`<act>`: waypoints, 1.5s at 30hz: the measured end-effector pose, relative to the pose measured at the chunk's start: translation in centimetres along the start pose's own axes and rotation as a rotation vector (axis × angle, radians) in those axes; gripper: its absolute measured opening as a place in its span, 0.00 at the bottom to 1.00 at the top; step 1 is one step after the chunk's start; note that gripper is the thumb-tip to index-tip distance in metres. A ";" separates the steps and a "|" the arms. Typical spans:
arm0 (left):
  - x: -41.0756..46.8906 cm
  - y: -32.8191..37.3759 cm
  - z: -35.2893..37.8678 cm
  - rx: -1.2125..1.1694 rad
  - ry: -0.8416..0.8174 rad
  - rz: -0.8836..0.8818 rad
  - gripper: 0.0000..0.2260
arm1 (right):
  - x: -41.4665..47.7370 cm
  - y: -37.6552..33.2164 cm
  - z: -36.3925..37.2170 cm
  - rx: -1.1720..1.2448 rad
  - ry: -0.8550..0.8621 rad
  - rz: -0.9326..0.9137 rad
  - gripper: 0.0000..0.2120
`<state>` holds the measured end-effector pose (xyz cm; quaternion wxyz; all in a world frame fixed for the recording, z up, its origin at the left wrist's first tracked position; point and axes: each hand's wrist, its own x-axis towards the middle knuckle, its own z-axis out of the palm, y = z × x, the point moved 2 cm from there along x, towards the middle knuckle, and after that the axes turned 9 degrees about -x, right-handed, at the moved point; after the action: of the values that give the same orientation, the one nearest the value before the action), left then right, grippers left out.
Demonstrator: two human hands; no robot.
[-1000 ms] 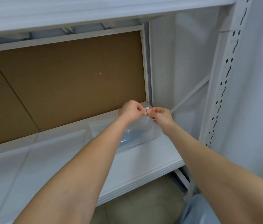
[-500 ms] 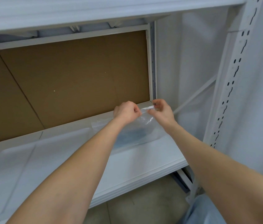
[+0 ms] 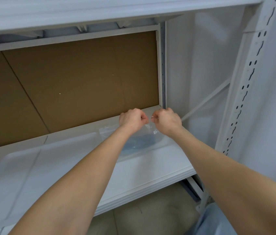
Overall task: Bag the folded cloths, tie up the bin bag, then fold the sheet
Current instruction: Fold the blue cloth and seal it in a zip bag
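Observation:
A clear plastic bin bag point(image 3: 149, 134) lies on the white shelf point(image 3: 150, 168) near its back right corner, with bluish folded cloths point(image 3: 139, 143) showing through it. My left hand point(image 3: 131, 120) and my right hand point(image 3: 166, 121) are both fisted just above the bag, knuckles facing each other. Each pinches a twisted strand of the bag's top, which stretches between them. A white sheet point(image 3: 23, 168) lies spread over the left part of the shelf. My left forearm hides part of the bag.
Brown cardboard backing point(image 3: 76, 85) closes the rear of the shelf bay. A white perforated upright point(image 3: 242, 92) and a diagonal brace point(image 3: 206, 100) stand to the right. An upper shelf point(image 3: 100, 12) overhangs. Concrete floor point(image 3: 144, 216) shows below, blue fabric point(image 3: 216, 221) at bottom right.
Both hands stay at the bag's top. They were touching, drew slightly apart, and now pull the twisted plastic taut between them. The view has shifted a little.

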<state>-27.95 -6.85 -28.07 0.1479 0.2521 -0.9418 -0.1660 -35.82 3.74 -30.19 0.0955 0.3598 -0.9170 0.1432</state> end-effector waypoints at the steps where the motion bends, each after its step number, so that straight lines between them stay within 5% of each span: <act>1: -0.1 -0.4 -0.1 -0.009 0.008 -0.012 0.07 | -0.1 0.0 -0.1 0.002 0.002 0.005 0.12; 11: -0.6 -0.9 -0.3 0.114 0.061 0.044 0.10 | 0.0 -1.8 -0.4 -0.146 0.030 -0.168 0.13; 45: -1.5 -6.4 -2.3 0.016 0.149 -0.110 0.08 | -0.4 -0.9 -0.2 -0.051 0.030 0.062 0.11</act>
<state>-23.19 -11.84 -28.75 0.2063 0.3165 -0.9142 -0.1469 -34.90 3.50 -29.92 0.1141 0.3266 -0.9294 0.1283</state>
